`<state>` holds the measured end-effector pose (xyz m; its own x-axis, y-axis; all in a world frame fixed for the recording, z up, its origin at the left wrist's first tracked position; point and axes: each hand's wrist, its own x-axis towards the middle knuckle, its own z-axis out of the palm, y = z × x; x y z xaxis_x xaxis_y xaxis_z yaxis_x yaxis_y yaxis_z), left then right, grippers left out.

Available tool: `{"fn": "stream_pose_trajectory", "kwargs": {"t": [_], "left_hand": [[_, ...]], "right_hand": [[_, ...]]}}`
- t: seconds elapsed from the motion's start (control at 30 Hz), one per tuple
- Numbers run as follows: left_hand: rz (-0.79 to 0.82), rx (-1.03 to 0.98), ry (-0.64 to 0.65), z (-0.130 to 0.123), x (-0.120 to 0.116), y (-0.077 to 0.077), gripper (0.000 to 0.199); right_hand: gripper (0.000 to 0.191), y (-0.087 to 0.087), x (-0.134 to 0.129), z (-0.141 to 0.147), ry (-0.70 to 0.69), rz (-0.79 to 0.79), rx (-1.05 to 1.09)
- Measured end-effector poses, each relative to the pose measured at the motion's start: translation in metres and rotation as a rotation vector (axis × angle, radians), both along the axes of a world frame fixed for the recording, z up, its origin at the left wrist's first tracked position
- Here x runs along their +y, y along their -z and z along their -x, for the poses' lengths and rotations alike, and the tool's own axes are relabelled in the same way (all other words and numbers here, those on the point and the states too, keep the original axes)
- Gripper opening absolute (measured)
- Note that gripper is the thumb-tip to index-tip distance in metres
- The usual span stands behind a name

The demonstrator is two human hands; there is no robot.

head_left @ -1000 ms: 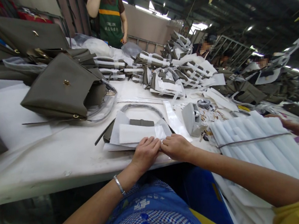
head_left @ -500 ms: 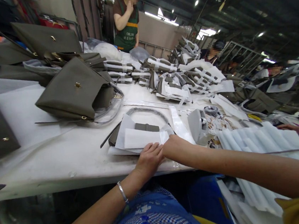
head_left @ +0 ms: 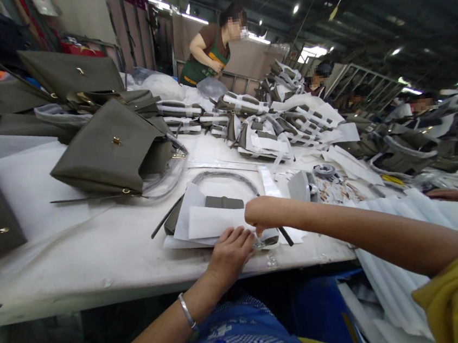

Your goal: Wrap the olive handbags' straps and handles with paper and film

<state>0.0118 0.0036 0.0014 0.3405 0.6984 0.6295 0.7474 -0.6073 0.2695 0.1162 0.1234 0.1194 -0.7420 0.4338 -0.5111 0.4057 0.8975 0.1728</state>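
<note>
A dark olive handbag (head_left: 224, 201) lies on its side in front of me, partly wrapped in white sheets (head_left: 213, 222). Its handle (head_left: 229, 173), in clear plastic, arches behind it. My left hand (head_left: 229, 250) rests on the near edge of the wrapping, fingers stretched out and lying flat. Just above its fingertips, my right hand (head_left: 261, 214) is curled closed at the right end of the wrapping; anything in its fingers is hidden. Below that hand, the bag's dark end and a strap end (head_left: 285, 236) stick out.
Unwrapped olive bags (head_left: 104, 152) stand at the left; wrapped bags (head_left: 266, 140) are piled at the back. A grey tape dispenser (head_left: 301, 187) stands to the right, near scraps (head_left: 337, 187) and a stack of white foam sheets (head_left: 395, 274). A co-worker in a green apron (head_left: 202, 69) stands behind the table.
My right hand has risen slightly, uncovering the bag's right end and strap. My left hand stays on the wrapping. The co-worker behind the table has leaned to the right and lowered a hand.
</note>
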Motion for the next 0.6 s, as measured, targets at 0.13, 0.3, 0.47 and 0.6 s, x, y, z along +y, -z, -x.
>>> {"fn": "stream_pose_trajectory", "kwargs": {"t": [0.13, 0.3, 0.47, 0.6], "left_hand": [[-0.025, -0.003, -0.017, -0.001, 0.0, -0.001, 0.032], [-0.038, 0.003, -0.021, -0.001, 0.001, -0.001, 0.032], [0.0, 0.018, -0.023, -0.001, 0.0, 0.0, 0.03], [0.018, 0.028, -0.023, -0.002, -0.001, 0.001, 0.027]], "right_hand": [[0.015, -0.007, 0.01, 0.005, -0.093, 0.121, -0.123], [0.012, -0.008, 0.017, 0.004, -0.151, 0.162, -0.147], [0.021, 0.0, 0.031, -0.006, -0.149, 0.137, -0.066], [0.03, 0.012, 0.051, -0.022, -0.066, 0.135, 0.093]]}}
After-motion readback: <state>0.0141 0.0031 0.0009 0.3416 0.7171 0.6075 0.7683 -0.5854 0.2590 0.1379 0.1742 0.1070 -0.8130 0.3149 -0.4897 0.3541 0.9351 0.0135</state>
